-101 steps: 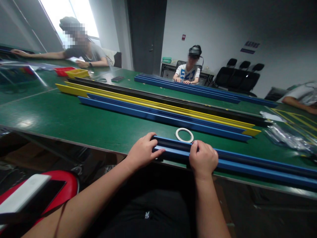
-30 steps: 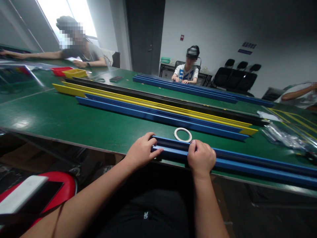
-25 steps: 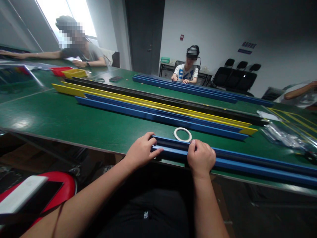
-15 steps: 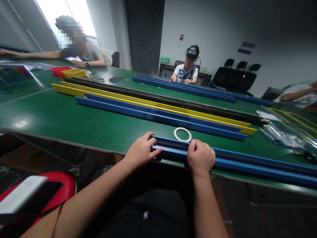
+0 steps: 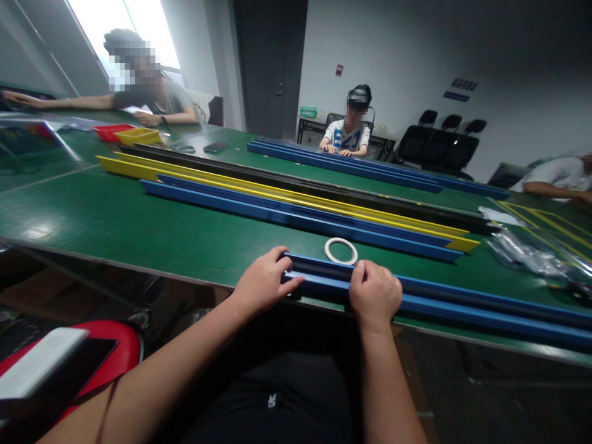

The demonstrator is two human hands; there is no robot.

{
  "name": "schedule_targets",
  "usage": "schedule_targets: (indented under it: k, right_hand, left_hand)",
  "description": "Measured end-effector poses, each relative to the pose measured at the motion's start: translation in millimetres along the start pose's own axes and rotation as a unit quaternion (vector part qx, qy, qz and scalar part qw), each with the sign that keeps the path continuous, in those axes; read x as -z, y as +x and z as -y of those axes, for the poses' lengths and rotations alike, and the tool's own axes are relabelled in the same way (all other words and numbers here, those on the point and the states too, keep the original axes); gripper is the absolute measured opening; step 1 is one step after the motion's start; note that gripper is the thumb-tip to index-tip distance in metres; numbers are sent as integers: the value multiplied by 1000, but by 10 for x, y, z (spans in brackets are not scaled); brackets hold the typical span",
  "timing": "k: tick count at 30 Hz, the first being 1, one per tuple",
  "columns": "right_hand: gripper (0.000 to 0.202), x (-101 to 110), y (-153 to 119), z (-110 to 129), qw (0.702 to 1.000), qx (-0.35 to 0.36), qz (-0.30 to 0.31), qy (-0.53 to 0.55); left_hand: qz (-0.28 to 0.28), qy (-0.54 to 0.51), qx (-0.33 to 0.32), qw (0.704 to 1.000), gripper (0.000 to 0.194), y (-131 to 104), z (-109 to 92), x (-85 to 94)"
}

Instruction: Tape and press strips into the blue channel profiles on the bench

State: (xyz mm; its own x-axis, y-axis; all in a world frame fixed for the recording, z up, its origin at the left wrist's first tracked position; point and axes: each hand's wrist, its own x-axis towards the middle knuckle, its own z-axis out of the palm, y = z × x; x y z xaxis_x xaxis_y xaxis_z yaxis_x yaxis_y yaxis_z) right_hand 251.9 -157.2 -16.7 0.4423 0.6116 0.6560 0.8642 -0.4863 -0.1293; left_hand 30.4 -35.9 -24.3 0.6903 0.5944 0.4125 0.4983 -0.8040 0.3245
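Observation:
A long blue channel-shaped profile [image 5: 467,308] with a dark inner groove lies along the near edge of the green table [image 5: 198,246]. Its left end is gripped by my left hand [image 5: 263,279], thumb on the near side and fingers bent over the end. My right hand [image 5: 375,291] is closed around the same profile a little further right, thumb on top; its fingertips are hidden. Just beyond the profile, between the hands, a roll of white tape [image 5: 341,251] lies flat.
Past the tape lie another blue profile [image 5: 296,216], a yellow profile [image 5: 277,196] and black profiles [image 5: 259,169]. More blue profiles [image 5: 342,163] lie before a seated person [image 5: 346,132]. Plastic-wrapped parts [image 5: 527,253] are at right. A red stool [image 5: 115,345] stands lower left.
My hands and the blue profile stay where they were. In the background, the person at the far right has lowered an arm.

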Motion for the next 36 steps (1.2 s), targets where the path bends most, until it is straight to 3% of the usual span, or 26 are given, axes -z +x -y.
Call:
schedule_targets:
  k: [24,33,36]
  right_hand:
    - [33,5,3,3,1000,0,3,11]
    - [30,6,-6,-8,1000,-1,3,13]
    - [31,11,-3,-7,1000,-1,4,15]
  left_hand:
    - [2,1,-3,1000,40,1,4,-2]
    - [87,-75,-35,993,37,54,200,160]
    - [85,-65,-47,993,37,71,264,195]
